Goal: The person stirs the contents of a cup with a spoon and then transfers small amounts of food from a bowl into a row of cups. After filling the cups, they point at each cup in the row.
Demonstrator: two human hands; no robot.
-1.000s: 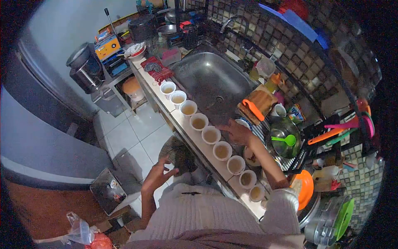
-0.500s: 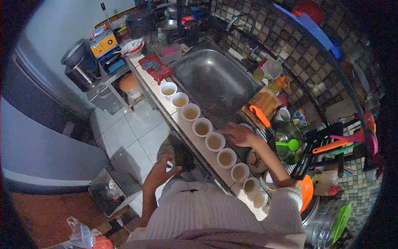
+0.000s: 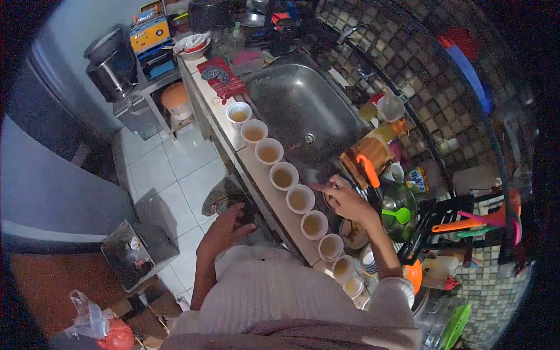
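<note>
Several clear plastic cups [image 3: 300, 199] of pale brown liquid stand in a row along the narrow counter ledge [image 3: 248, 158] beside the sink. My right hand [image 3: 345, 201] is at the sink side of the row, index finger stretched out with its tip close to the rim of a middle cup. Nothing shows in that hand. On the other side, my left hand [image 3: 224, 234] hovers in front of the counter near my waist, thumb and fingers apart and holding nothing.
The steel sink [image 3: 277, 87] lies beyond the cups. A wooden board [image 3: 373, 150], an orange-handled tool [image 3: 367, 170] and a bowl with a green ladle [image 3: 398, 216] crowd the right. A red cloth [image 3: 224, 81] lies at the far end; a bin [image 3: 140, 256] stands on the floor.
The view has turned slightly, shifting the scene. My right hand stays near the middle cups, its index fingertip slightly farther from the rim. My left hand has moved slightly left and remains open.
</note>
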